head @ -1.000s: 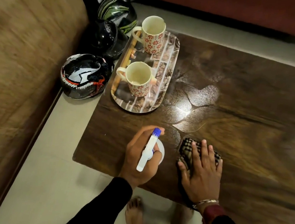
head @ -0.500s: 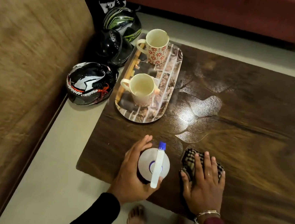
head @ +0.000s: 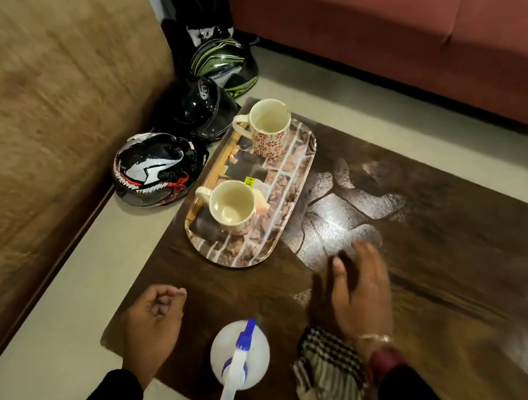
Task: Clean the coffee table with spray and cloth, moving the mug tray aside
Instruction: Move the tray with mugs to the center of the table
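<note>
Head view: both hands free above the coffee table (head: 450, 242).
Left hand (head: 154, 322) loosely curled, empty; right hand (head: 361, 291) spread wide, blurred; spray bottle (head: 240, 353) and cloth (head: 330, 380) lower centre.

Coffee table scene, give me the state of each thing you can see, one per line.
Spray bottle: upright on table, released.
Cloth: crumpled on table, under right wrist.
Tray: on table, not yet moved.
Far mug: upright, empty.
Near mug: upright, empty.
Left hand: loosely curled, empty.
Right hand: open, blurred, empty.
</note>
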A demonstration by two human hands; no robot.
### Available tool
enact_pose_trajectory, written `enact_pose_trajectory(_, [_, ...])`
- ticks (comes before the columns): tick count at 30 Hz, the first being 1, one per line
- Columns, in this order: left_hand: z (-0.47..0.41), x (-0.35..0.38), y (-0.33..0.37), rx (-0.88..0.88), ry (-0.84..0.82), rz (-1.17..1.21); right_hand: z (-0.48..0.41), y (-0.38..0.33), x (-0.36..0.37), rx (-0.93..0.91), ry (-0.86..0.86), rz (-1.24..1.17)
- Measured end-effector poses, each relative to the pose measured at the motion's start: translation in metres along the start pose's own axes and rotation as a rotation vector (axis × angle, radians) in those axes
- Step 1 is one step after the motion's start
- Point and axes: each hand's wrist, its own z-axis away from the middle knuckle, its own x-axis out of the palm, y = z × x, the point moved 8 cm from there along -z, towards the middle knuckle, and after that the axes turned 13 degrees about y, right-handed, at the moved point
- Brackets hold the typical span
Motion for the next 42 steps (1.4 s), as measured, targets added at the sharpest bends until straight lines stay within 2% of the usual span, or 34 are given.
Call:
enact_pose_trajectory(4, [-0.002, 0.039, 0.005, -0.203, -0.025, 0.096, -0.118, -0.003, 0.042, -0.002, -0.063, -0.069])
enact_pose_trajectory(8, [-0.010, 0.063, 0.005, -0.357, -0.005, 0.254, -0.210, -0.024, 0.085, 0.118, -0.154, -0.127])
enact_pose_trajectory(11, [-0.015, 0.077, 0.003, -0.441, -0.024, 0.314, -0.255, -0.040, 0.111, 0.169, -0.207, -0.182])
enact_pose_trajectory(15, [-0.018, 0.087, 0.006, -0.483, -0.043, 0.401, -0.280, -0.057, 0.138, 0.135, -0.282, -0.141])
enact_pose_trajectory(19, [-0.022, 0.092, 0.003, -0.499, -0.046, 0.452, -0.280, -0.069, 0.159, 0.108, -0.418, -0.056])
enact_pose_trajectory(30, [-0.038, 0.093, 0.007, -0.414, -0.143, 0.414, -0.276, -0.061, 0.132, 0.098, -0.338, 0.052])
enact_pose_trajectory(35, [-0.043, 0.084, 0.024, -0.376, -0.211, 0.386, -0.261, -0.034, 0.086, 0.151, -0.225, 0.044])
enact_pose_trajectory(42, [-0.054, 0.083, 0.102, -0.176, -0.452, 0.289, -0.226, 0.031, -0.017, 0.341, -0.042, -0.002])
